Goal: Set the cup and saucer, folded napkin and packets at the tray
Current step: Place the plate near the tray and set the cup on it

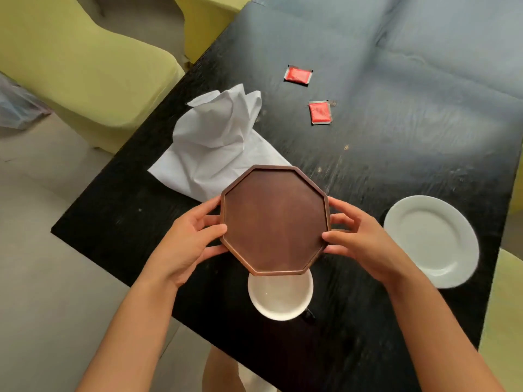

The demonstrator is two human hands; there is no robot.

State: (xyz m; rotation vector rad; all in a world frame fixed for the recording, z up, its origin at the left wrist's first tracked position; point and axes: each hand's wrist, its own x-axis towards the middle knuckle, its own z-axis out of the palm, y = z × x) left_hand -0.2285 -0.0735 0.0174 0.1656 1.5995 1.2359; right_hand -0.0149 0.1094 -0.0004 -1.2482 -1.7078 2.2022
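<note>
Bare forearms reached up from the bottom of the frame toward the centre, where both hands gripped an octagonal brown tray [276,222] by its opposite edges. At centre left, the left hand [186,239] had its thumb on the tray's rim and its fingers curled under the edge; the right hand [365,239] clasped the other side the same way, at centre right. Whether the tray was lifted or resting on the black surface [382,165] could not be told. Just below the tray, partly hidden by its near edge, stood a white cup [280,298], seen from above. A white saucer [431,240] lay at the right of the frame, apart from the cup. A crumpled, unfolded white napkin [215,142] lay above and left of the tray, its lower corner tucked behind the tray's far edge. Two red packets [297,75] [320,112] lay in the upper middle, apart from each other. Yellow-green chairs [79,66] stood at upper left.
</note>
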